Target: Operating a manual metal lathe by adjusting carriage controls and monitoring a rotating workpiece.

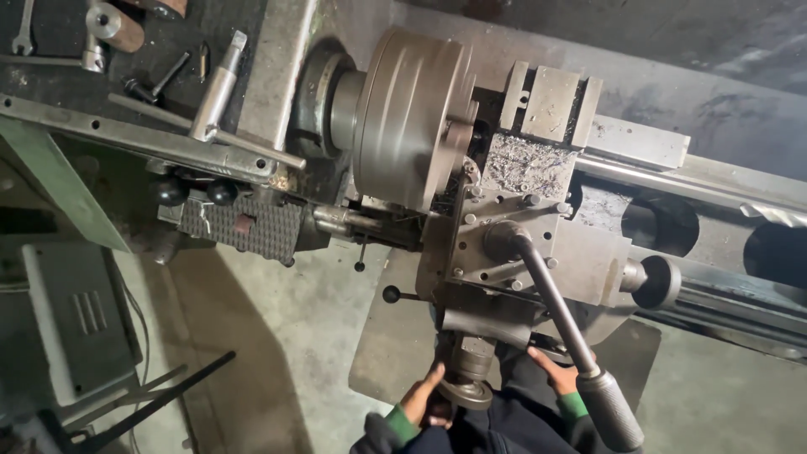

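- Curling the left hand around the round grey metal handwheel at the near end of the lathe's cross slide, fingers closed on its rim, thumb pointing up along the wheel's hub.
- Resting the right hand just beside the long dark steel lever with the knurled grip, fingers stretching toward the underside of the carriage; impossible to tell whether closing on anything.
- Showing green cuffs at both wrists, dark sleeves below.
- Blurring with rotation: the large grey cylindrical chuck, well above both hands.
- Sitting beside the chuck: the square steel tool post, dusted with fine metal shavings.
- Lying on the dark cluttered surface at upper left: a silver tapered steel shank and a small spanner.
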